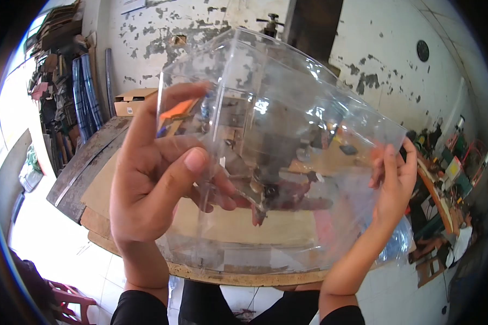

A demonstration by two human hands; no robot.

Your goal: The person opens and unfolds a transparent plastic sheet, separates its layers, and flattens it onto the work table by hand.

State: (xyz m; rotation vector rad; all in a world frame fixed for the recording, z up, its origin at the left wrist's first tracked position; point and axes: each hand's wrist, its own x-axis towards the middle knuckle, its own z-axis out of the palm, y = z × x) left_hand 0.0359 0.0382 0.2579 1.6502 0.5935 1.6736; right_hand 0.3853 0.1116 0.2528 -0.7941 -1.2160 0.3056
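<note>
A clear, creased plastic sheet [287, 86], folded along upright edges like a box wall, is held up in front of me above the workbench [265, 279]. My left hand [152, 173] grips its left part, thumb on the near face and fingers curled around the fold. At the right edge, my right hand [394, 176] pinches the sheet between thumb and fingers. Through the plastic, a machine with dark red metal parts [303, 203] shows blurred on the bench. An orange item [178, 110] also shows behind it, near my left fingertips.
More crumpled clear plastic [397, 241] lies at the bench's right side. A cardboard box [135, 103] stands at the back left, beside a worn board [87, 162]. A red plastic stool [73, 298] is at lower left. Cluttered tools [455, 168] fill the right side.
</note>
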